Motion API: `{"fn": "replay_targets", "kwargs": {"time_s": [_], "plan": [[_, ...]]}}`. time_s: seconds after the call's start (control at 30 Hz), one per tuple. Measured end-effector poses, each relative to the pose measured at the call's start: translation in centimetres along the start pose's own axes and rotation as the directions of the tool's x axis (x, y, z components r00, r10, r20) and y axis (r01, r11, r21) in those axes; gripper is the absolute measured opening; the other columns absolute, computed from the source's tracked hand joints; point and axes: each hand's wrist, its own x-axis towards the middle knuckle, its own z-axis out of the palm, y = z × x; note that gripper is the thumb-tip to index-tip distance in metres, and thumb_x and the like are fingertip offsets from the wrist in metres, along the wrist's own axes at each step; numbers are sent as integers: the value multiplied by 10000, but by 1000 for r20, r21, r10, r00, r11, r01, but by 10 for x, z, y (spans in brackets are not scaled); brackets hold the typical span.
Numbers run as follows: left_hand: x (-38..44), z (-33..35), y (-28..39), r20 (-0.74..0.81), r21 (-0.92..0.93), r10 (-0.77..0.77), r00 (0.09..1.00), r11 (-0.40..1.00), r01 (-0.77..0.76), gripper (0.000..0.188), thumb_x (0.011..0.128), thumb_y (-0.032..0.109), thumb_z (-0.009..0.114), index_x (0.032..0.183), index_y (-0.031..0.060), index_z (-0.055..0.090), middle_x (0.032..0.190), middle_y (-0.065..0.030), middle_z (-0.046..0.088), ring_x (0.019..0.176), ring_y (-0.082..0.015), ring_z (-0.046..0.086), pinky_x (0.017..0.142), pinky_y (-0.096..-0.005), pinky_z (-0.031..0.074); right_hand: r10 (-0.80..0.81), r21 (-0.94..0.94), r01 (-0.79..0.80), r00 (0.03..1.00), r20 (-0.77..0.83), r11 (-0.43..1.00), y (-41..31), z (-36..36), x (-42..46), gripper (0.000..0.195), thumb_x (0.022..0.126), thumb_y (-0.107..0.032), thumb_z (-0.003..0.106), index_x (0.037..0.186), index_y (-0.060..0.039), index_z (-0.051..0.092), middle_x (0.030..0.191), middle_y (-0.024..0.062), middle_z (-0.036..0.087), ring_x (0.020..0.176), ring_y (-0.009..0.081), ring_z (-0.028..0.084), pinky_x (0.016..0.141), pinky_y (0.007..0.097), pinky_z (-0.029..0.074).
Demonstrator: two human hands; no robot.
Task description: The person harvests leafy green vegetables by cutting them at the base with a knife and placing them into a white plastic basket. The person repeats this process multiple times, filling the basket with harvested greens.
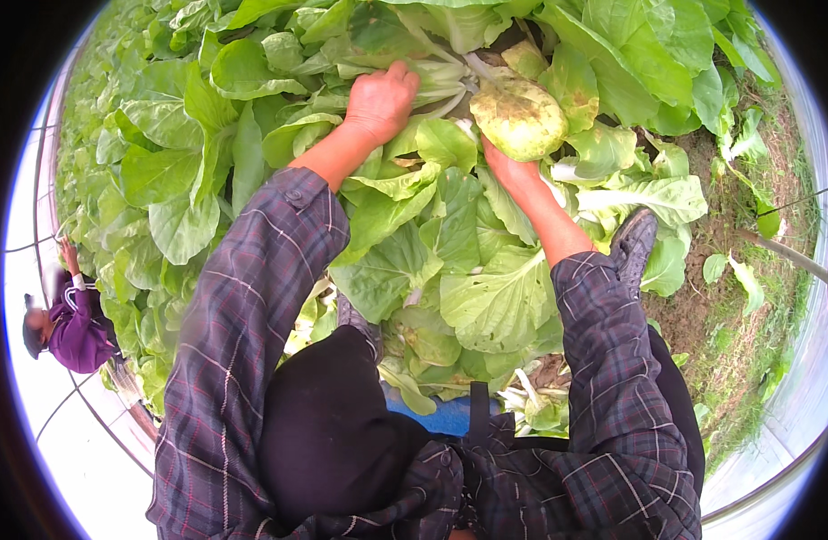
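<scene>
My left hand (pixel 385 100) is curled around the pale stalks of a leafy green plant (pixel 437 81) that leans to the left near the top of the view. Low at the base of that plant is my right hand (pixel 508 162), its fingers hidden beneath a yellowed, brown-spotted leaf (pixel 522 115). Whether it holds a tool or a stem cannot be told. Loose green leaves (pixel 501 297), one with small holes, lie between my forearms.
Dense leafy greens (pixel 164 135) grow at the left and top. Bare soil (pixel 697 290) and grass border the plastic sheeting at the right. Something blue (pixel 441 413) shows below me. A person in purple (pixel 83 331) is at the far left. My shoe (pixel 634 246) stands among leaves.
</scene>
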Motion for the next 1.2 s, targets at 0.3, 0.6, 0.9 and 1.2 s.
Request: {"fn": "replay_targets", "kwargs": {"time_s": [0.3, 0.6, 0.9, 1.2], "plan": [[11, 0, 3, 153, -47, -81, 985, 995, 89, 308, 678, 114, 719, 943, 79, 566, 976, -119, 592, 817, -319, 663, 678, -431, 549, 100, -13, -101, 994, -47, 995, -10, 10, -6, 418, 1006, -340, 458, 1288, -46, 556, 1287, 143, 615, 1177, 323, 583, 1008, 436, 446], [20, -62, -8, 208, -315, -108, 972, 933, 171, 266, 676, 121, 761, 885, 113, 597, 955, -83, 657, 840, -320, 663, 714, -425, 539, 100, 301, -57, 987, -129, 952, -31, -50, -63, 317, 924, -309, 633, 1048, -19, 667, 917, 199, 687, 855, 370, 662, 767, 436, 515], [12, -187, -38, 214, -861, -23, 976, 467, 200, 312, 633, 23, 852, 800, 72, 593, 991, -51, 670, 991, -115, 593, 946, -266, 448, 272, 702, 44, 904, -331, 711, -52, -104, -109, 170, 863, -159, 732, 804, -37, 629, 618, -19, 505, 532, 45, 435, 501, 261, 385], [-13, -309, -42, 397, -907, 90, 913, -111, 405, 390, 652, 136, 857, 898, 99, 557, 838, 17, 629, 757, -75, 591, 729, -220, 483, -190, 876, 260, 962, -197, 406, -214, -296, -100, 357, 971, -358, 647, 1074, -23, 714, 553, -77, 494, 447, -10, 357, 439, 182, 283]]}}
